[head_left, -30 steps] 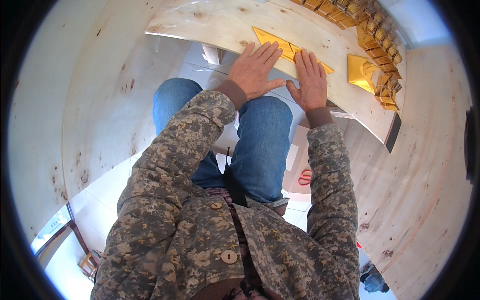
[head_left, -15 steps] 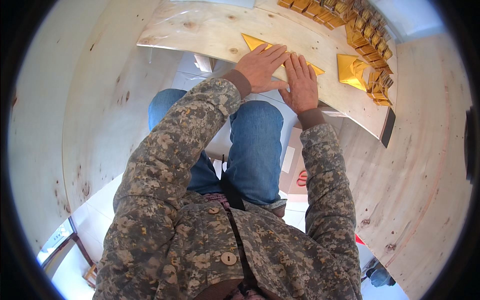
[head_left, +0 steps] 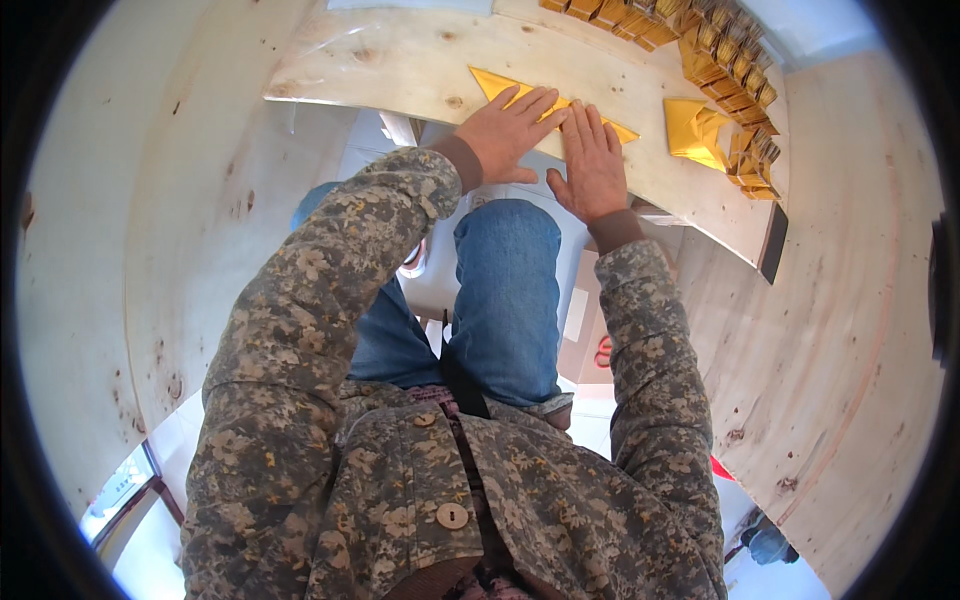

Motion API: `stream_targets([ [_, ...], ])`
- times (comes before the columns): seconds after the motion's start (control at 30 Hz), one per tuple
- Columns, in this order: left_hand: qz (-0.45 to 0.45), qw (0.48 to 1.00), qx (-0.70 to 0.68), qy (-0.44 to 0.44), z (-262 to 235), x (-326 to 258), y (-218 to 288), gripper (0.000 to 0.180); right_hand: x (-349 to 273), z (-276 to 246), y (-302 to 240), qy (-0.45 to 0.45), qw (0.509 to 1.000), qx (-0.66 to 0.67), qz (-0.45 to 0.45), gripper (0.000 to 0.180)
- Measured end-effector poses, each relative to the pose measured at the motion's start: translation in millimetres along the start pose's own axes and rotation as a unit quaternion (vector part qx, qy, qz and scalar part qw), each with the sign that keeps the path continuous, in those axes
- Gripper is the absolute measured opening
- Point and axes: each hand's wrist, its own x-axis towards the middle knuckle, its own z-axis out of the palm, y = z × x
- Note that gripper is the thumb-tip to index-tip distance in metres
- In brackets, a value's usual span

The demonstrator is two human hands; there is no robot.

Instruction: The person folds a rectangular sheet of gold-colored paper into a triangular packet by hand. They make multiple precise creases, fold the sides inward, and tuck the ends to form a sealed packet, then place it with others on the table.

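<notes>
I've got both hands flat, fingers spread, side by side — left hand (head_left: 512, 135) and right hand (head_left: 590, 160) pressing the gold paper sheet (head_left: 497, 85) against the plywood bench (head_left: 400, 60), apparently to hold a fold; finished gold pieces (head_left: 725, 60) stacked far-right, out of the way.

Shiny gold on the flat folded sheet (head_left: 500, 87) at twelve o'clock and on the folded pieces (head_left: 735, 95) at one o'clock. Pale blond wood grain with dark knots across the surface (head_left: 400, 60). Grey-green mottled camouflage on the jacket sleeves (head_left: 330, 300), faded blue on the jeans (head_left: 505, 290).
</notes>
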Motion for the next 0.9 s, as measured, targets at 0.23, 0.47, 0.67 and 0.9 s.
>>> stream_targets([
  [0.23, -0.016, 1.0, 0.015, -0.011, -5, 0, 7, 0.094, 0, 0, -3, 0.0, 1.0, -0.03, 0.005, 0.089],
  [0.47, -0.021, 0.997, -0.062, 0.045, -4, -1, -13, 0.084, 1, -6, -4, -0.011, 1.0, -0.007, 0.018, 0.088],
  [0.67, -0.079, 0.996, -0.028, 0.041, -11, -21, -27, 0.076, 4, 2, -3, 0.039, 0.998, -0.021, 0.038, 0.071],
  [0.9, -0.173, 0.977, -0.081, 0.098, -14, -39, 0, 0.069, 32, 10, 4, 0.071, 0.996, -0.03, 0.045, 0.053],
])
